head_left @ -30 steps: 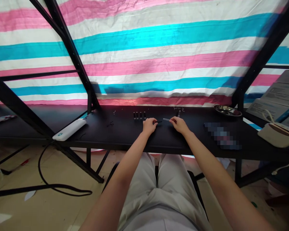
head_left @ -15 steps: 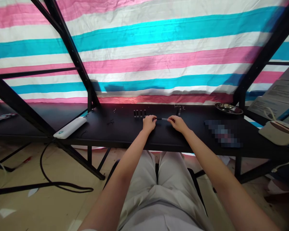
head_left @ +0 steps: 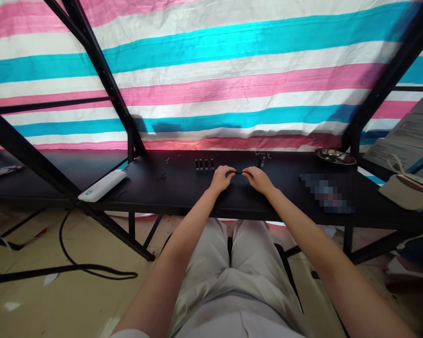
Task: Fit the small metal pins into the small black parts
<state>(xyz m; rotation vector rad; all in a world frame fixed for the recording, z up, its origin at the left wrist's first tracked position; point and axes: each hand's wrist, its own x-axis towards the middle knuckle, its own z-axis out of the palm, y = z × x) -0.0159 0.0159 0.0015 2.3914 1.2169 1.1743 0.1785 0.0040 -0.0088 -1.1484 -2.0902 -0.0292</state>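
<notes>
Between my two hands, just above the black tabletop point(head_left: 169, 192), is a slim pen point(head_left: 238, 172). Only a short dark stretch of it shows; fingers hide the rest. My left hand point(head_left: 222, 179) pinches its left end. At the opposite end, my right hand point(head_left: 258, 178) has its fingers closed on it. Several short dark cylinders point(head_left: 206, 164) with light ends stand in a row behind my left hand. Behind my right hand lie a couple of similar small pieces point(head_left: 262, 162) and several tiny whitish bits point(head_left: 262, 154).
A white power-bank-like device point(head_left: 104, 185) with a black cable lies at the left. Small dark pieces point(head_left: 161, 177) are near it. To the right are a shiny metal dish point(head_left: 334, 157), a blurred-out packet point(head_left: 326, 193) and a beige pouch point(head_left: 405, 191). Black frame posts point(head_left: 109, 80) flank the table.
My hands have come closer together. The pale, see-through part of the pen that showed beside my right hand is now out of sight, leaving a dark stretch between the fingers.
</notes>
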